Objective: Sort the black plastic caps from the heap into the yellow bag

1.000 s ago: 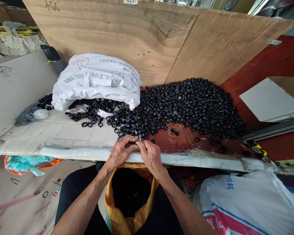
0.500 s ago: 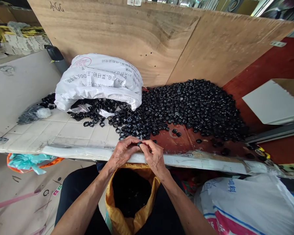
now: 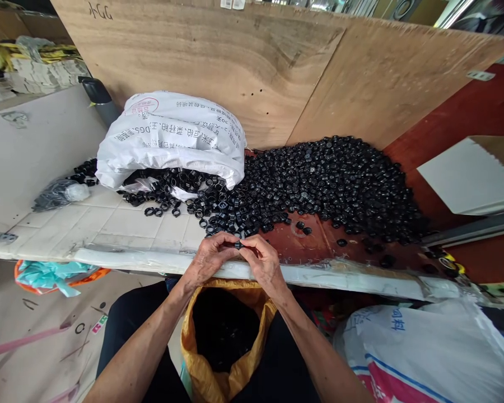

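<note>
My left hand [image 3: 210,258] and my right hand [image 3: 264,262] meet at the front edge of the bench, fingertips pinched together. Between them is a small black plastic cap [image 3: 237,244], gripped from both sides and partly covered by the fingers. Just beyond my fingers lie loose black rings [image 3: 218,207], spilling out of a white woven sack [image 3: 172,134]. To their right rises a big heap of small black caps [image 3: 331,179]. Below my wrists, between my knees, a yellow woven bag [image 3: 189,336] stands open, with dark contents that are hard to make out.
A plywood board [image 3: 218,61] closes off the back. White padding [image 3: 151,262] runs along the bench edge. At left are a dark bottle [image 3: 98,101] and a plastic bag of dark pieces [image 3: 52,195]. A white box [image 3: 466,176] and a large white sack [image 3: 420,341] are at right.
The fingers have shifted slightly around the black cap, and the fingertips of both hands are closer together. The view has moved a little; the heap and sacks stay the same.
</note>
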A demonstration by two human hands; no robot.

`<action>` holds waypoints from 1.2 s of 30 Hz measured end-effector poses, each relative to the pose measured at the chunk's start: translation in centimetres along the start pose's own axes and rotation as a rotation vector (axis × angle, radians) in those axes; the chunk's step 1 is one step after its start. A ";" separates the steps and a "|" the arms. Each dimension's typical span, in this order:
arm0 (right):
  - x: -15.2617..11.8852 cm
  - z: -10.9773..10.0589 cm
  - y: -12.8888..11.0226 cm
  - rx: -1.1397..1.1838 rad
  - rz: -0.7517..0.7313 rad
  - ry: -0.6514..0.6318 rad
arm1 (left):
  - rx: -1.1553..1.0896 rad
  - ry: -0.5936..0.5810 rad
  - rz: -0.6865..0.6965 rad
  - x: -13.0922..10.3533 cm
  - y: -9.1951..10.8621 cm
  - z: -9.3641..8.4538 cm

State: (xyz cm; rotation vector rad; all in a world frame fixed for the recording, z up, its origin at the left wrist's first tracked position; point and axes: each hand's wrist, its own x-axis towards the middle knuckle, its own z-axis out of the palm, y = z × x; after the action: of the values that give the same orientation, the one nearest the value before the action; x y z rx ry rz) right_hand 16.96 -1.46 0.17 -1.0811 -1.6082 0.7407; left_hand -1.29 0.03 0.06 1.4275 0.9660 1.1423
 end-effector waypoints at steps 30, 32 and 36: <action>-0.8 1.0 0.2 -0.270 -0.073 0.137 | 0.026 0.017 0.164 -0.4 -0.6 0.2; -0.9 0.7 -0.1 -0.200 -0.026 0.136 | -0.005 0.025 0.146 -0.4 -0.8 0.2; -0.9 0.1 -0.9 -0.154 0.005 0.044 | -0.022 0.023 0.123 -0.4 -0.6 0.3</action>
State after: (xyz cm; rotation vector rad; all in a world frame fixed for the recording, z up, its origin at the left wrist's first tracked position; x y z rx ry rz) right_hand 16.66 -2.63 0.55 -1.2037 -1.6462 0.6001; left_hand -1.13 -0.35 -0.63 1.4753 0.8894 1.2578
